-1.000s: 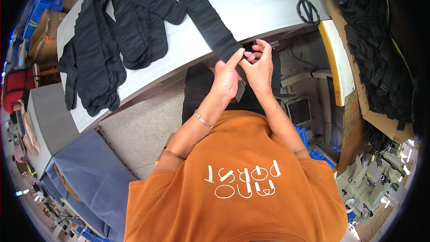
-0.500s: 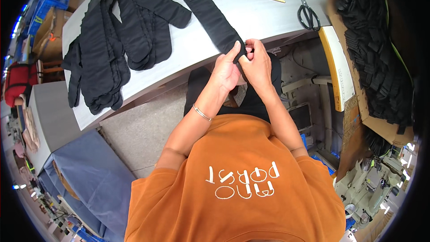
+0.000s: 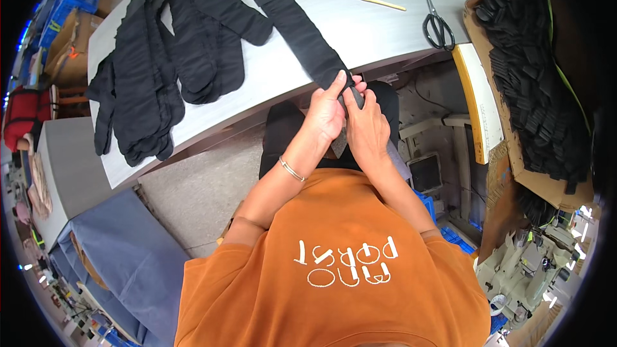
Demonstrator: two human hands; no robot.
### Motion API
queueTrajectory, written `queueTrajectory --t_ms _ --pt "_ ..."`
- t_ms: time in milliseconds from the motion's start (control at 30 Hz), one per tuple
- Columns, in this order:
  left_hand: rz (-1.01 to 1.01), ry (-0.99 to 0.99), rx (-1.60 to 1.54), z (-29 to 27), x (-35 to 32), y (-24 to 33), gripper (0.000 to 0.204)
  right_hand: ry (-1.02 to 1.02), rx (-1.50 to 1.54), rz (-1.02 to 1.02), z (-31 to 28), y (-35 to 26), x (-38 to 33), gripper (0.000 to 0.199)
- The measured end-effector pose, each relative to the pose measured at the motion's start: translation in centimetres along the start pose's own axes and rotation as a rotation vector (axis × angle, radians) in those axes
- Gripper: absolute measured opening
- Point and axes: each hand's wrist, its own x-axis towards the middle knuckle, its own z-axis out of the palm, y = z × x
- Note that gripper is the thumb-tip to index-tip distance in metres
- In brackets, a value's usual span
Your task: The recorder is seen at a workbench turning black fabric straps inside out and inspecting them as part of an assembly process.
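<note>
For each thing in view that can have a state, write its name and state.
Black strip, stretched out, near end held
Left hand, closed on strip
Right hand, closed on strip
Scissors, blades shut
Cardboard box, open, filled
Black pieces, heaped, overlapping
Pointed tool, lying flat

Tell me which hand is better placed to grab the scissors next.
Probably the right hand: it is nearer the scissors, which lie toward the table's right end. Both hands are at the black strip's near end, the left hand farther away.

Fabric strip on table, cloth pile left, scissors right
</note>
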Motion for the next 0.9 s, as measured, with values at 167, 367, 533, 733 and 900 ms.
queueTrajectory --t_ms 167,367,533,733,900 --pt "0.061 -0.126 -0.005 0.0 -0.4 -1.0 0.024 -0.149 0.171 0.11 0.4 -0.3 2.0 0.034" --pt "0.091 -0.058 0.087 1.4 -0.4 1.7 0.029 -0.221 0.181 0.033 -3.3 0.2 1.6 0.04" --pt "0.193 0.004 0.049 1.7 0.4 0.9 0.015 -0.174 0.198 0.093 -0.4 -0.8 2.8 0.017" --pt "0.105 0.025 -0.071 0.2 2.4 3.6 0.015 -0.013 0.097 -0.02 -3.7 -1.7 2.2 0.044" --pt "0.276 0.019 0.026 0.0 3.1 2.3 0.018 -0.049 -0.066 0.045 -1.6 -1.5 1.8 0.058"
